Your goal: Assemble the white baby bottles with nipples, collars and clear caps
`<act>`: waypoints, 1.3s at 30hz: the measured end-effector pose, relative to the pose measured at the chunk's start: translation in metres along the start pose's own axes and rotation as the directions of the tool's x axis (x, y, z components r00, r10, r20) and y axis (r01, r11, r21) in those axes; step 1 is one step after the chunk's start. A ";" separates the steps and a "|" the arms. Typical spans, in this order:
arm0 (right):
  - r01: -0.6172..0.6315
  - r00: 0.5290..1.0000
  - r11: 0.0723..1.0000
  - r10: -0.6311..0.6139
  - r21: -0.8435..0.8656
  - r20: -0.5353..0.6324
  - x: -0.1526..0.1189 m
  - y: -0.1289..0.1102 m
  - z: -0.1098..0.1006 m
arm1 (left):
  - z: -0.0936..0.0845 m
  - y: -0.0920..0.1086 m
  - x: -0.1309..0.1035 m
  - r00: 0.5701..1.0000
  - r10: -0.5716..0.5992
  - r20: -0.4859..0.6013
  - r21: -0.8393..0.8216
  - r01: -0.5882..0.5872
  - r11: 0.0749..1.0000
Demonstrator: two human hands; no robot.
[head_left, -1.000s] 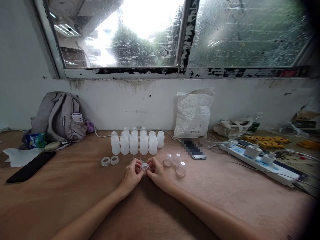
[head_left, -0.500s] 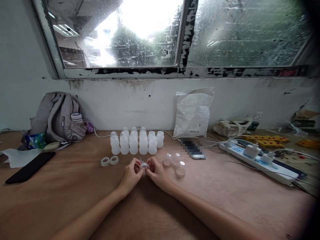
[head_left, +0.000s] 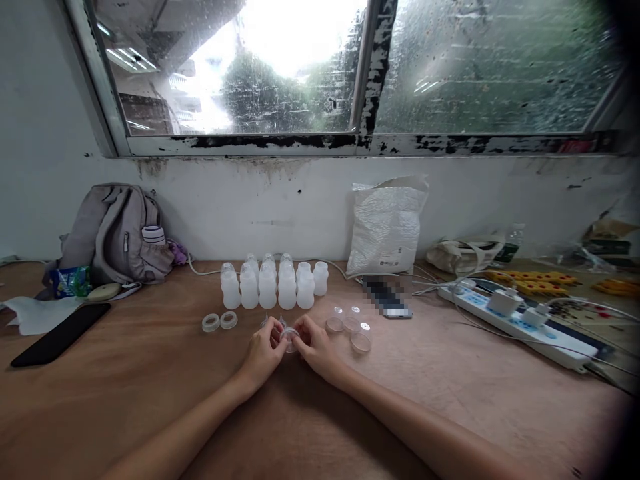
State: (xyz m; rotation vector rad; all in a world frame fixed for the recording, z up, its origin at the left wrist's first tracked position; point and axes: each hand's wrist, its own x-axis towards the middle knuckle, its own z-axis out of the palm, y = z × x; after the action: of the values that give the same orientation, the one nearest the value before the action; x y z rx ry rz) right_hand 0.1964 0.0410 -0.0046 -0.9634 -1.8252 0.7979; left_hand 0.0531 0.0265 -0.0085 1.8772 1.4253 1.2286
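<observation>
Between the fingertips of my left hand (head_left: 263, 352) and my right hand (head_left: 316, 345) is a small translucent bottle ring (head_left: 289, 331), pinched from both sides. Its open side faces me, and my fingers cover its edges. Just behind my left fingers stand clear pointed pieces that look like bottle nipples (head_left: 267, 319), partly hidden. Two loose white rings (head_left: 211, 323) lie to the left of my left hand. Several clear dome caps (head_left: 361, 341) sit to the right of my right hand. Beyond both hands stand several frosted baby bottles (head_left: 267, 291), most with clear tops.
A black phone (head_left: 61, 335) and a grey backpack (head_left: 113, 233) are on the left. Farther back stands a white padded bag (head_left: 385, 230), with another phone (head_left: 395, 312) before it. A white power strip (head_left: 520, 327) with cables runs along the right side.
The ring has tipped in my fingers, so its opening faces me more. Both hands stay in nearly the same place, and the bottles, caps and loose rings have not moved.
</observation>
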 end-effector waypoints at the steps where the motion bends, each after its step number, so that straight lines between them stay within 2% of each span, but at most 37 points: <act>1: -0.001 1.000 1.000 0.001 0.010 0.014 -0.001 -0.002 -0.001 | 0.000 0.000 0.000 1.000 0.003 -0.006 -0.001 -0.003 1.000; 6: 0.066 0.992 0.997 -0.068 0.030 0.106 -0.007 -0.011 -0.005 | -0.003 -0.004 0.002 0.999 0.006 -0.033 0.028 -0.005 1.000; 11: 0.121 0.982 0.991 -0.127 0.049 0.141 -0.012 -0.008 -0.004 | -0.004 -0.006 0.002 1.000 0.014 -0.015 0.010 -0.013 1.000; 15: 0.007 0.994 0.977 -0.030 0.214 0.102 -0.009 -0.001 -0.001 | -0.005 -0.006 0.002 0.999 0.029 -0.014 -0.073 -0.030 0.997; 18: -0.121 0.992 0.921 0.095 0.370 0.088 -0.005 0.001 0.001 | -0.003 -0.008 0.004 0.999 0.039 0.034 -0.208 -0.031 0.978; 20: -0.162 0.986 0.887 0.128 0.432 0.109 -0.003 0.002 0.002 | -0.001 -0.011 0.005 0.997 0.011 0.075 -0.309 0.012 0.951; 24: -0.169 0.985 0.860 0.129 0.482 0.115 0.000 0.002 0.000 | 0.002 -0.015 0.008 0.985 -0.073 0.156 -0.438 0.135 0.889; 32: -0.203 0.978 0.840 0.203 0.503 0.056 0.002 0.003 -0.001 | -0.002 -0.006 0.006 0.966 -0.044 0.255 -0.495 0.170 0.852; 39: -0.181 0.976 0.859 0.217 0.479 -0.021 0.002 0.004 -0.001 | -0.009 -0.006 0.005 0.936 -0.004 0.352 -0.611 0.233 0.757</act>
State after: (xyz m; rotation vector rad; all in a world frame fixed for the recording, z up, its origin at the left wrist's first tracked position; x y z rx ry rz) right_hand 0.1983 0.0446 -0.0070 -0.8474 -1.3778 1.2528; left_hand 0.0430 0.0315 -0.0071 1.3884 0.7753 1.0849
